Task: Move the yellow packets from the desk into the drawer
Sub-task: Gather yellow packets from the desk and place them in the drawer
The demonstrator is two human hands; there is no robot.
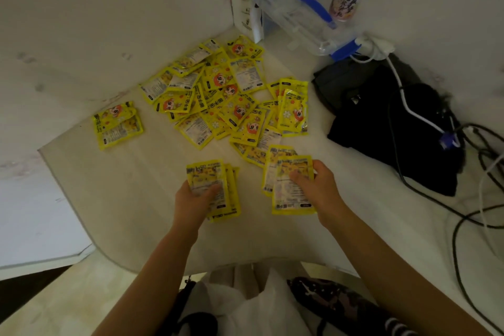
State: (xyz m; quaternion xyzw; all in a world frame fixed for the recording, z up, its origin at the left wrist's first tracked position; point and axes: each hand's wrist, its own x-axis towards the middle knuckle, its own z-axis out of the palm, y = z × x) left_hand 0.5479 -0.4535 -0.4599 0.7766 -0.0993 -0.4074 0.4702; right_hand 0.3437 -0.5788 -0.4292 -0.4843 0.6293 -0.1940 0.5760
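Several yellow packets (218, 90) lie in a loose heap in the middle of the white desk (131, 199). A small separate pair of packets (117, 125) sits to the left, near the wall. My left hand (195, 199) grips a small stack of yellow packets (215, 188) just above the desk. My right hand (316, 185) holds another stack of packets (289, 188), thumb across the top one. Both stacks are close to the near edge of the heap. No drawer is in view.
A black bag (381, 123) with cables (463, 199) lies on the right of the desk. A clear plastic container with blue parts (300, 13) and a white bottle (343, 3) stand at the back corner. Walls close in the left and back. A white plastic bag (253, 308) lies below the desk edge.
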